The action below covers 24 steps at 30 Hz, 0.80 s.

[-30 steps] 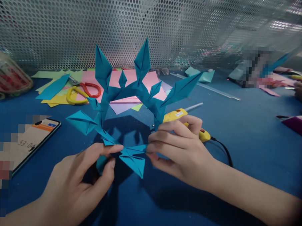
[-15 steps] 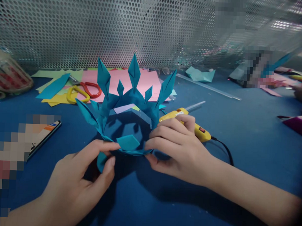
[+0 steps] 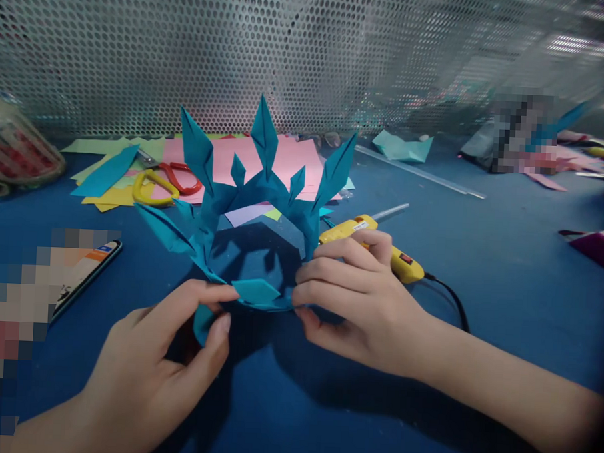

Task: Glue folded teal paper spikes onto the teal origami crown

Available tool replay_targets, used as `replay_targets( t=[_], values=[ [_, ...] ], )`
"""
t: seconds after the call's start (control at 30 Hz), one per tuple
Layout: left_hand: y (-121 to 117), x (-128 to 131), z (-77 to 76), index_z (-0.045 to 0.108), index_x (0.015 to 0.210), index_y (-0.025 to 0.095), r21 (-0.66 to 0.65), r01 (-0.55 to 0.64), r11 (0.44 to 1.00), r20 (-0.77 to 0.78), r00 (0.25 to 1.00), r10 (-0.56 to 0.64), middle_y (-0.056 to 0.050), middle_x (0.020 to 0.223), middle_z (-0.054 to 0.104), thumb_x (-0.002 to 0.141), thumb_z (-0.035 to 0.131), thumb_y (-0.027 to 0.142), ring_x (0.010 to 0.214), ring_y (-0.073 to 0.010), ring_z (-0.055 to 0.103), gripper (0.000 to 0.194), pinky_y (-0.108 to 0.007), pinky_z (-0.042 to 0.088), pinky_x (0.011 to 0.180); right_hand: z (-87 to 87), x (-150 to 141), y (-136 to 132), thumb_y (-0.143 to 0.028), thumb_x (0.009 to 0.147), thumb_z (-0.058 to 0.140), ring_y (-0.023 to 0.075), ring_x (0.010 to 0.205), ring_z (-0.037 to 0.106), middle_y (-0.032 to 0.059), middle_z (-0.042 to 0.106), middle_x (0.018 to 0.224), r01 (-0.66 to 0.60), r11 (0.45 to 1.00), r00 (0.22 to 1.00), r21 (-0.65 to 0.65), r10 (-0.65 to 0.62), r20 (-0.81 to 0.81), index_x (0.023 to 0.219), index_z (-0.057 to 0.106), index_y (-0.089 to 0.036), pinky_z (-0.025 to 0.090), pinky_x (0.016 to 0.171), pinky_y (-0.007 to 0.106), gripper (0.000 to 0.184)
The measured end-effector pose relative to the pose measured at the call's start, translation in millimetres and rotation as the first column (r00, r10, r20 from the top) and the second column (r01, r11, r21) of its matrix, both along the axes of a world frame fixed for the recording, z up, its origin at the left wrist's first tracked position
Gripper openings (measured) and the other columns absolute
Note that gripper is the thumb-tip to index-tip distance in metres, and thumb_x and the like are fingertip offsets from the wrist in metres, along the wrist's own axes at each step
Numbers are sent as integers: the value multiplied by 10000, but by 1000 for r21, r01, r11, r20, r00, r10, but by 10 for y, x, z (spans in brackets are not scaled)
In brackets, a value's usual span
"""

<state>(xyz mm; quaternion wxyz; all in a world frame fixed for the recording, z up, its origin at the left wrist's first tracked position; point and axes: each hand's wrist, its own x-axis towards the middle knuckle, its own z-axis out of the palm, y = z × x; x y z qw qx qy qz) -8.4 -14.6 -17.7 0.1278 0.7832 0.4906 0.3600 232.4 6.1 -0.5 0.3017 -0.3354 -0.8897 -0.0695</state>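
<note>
A blue paper crown [image 3: 258,188] with tall folded points stands over the table, its band curved into a ring. My left hand [image 3: 161,360] grips the near left part of the band, index finger on top beside a flat blue paper diamond [image 3: 256,291]. A curled blue end hangs between that finger and the thumb. On the other side, my right hand [image 3: 354,295] pinches the near right part of the band; its fingers hide that stretch. Just behind the right hand lies a yellow glue gun [image 3: 406,263] with a clear glue stick in its back.
Pink paper sheets [image 3: 295,159] and scissors [image 3: 156,188] with red and yellow handles lie behind the crown. A phone [image 3: 87,277] is at left, near a jar [image 3: 20,141]. A clear stick [image 3: 419,171] lies before the perforated metal wall [image 3: 189,54].
The crown's upper part has tipped back and spread slightly, its left points shifting left. The paper diamond looks flatter. Both hands keep their hold nearly in place.
</note>
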Motion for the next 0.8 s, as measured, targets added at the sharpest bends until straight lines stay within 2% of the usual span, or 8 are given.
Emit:
replay_targets(
  t=[0.33, 0.53, 0.63, 0.73, 0.8],
  values=[
    [20, 9, 39, 622, 1001, 337, 19, 22, 1000, -13, 1000, -21, 142, 581, 618, 880, 558, 247, 410, -73, 572, 164, -140, 492, 509, -1, 13, -12, -129, 863, 648, 167, 960, 576, -54, 741, 853, -11, 1000, 1000, -27, 11, -16, 804, 636, -240, 349, 891, 367, 126],
    [20, 23, 82, 581, 887, 314, -25, 17, 1000, -6, 1000, -18, 143, 553, 604, 853, 576, 240, 384, -64, 557, 81, -122, 487, 489, -29, 30, -15, -128, 894, 639, 180, 1026, 588, -62, 752, 920, 5, 1000, 1000, 19, -5, -14, 859, 637, -259, 371, 908, 383, 135],
    [20, 12, 65, 603, 972, 336, -36, -9, 999, 32, 999, 10, 141, 582, 612, 869, 570, 268, 401, -70, 558, 128, -128, 491, 489, -43, 41, -1, -160, 926, 618, 202, 1075, 583, -15, 743, 1029, 9, 998, 1000, 58, -9, -14, 873, 637, -258, 381, 924, 399, 112],
    [44, 3, 84, 609, 1006, 341, -91, -8, 996, 15, 1000, 10, 135, 623, 637, 872, 587, 276, 442, -75, 602, 150, -123, 496, 481, -39, 54, 24, -233, 943, 611, 231, 1105, 573, 54, 693, 1169, 50, 998, 996, 41, -52, 67, 945, 661, -251, 400, 930, 413, 53],
    [66, 4, 114, 611, 981, 325, -132, -5, 991, -3, 1000, 5, 128, 620, 645, 873, 597, 286, 448, -83, 621, 116, -125, 498, 459, -32, 64, 38, -277, 939, 621, 254, 1136, 564, 97, 652, 1231, 80, 997, 991, 21, -82, 105, 1077, 664, -240, 414, 939, 421, 149]
  ],
)
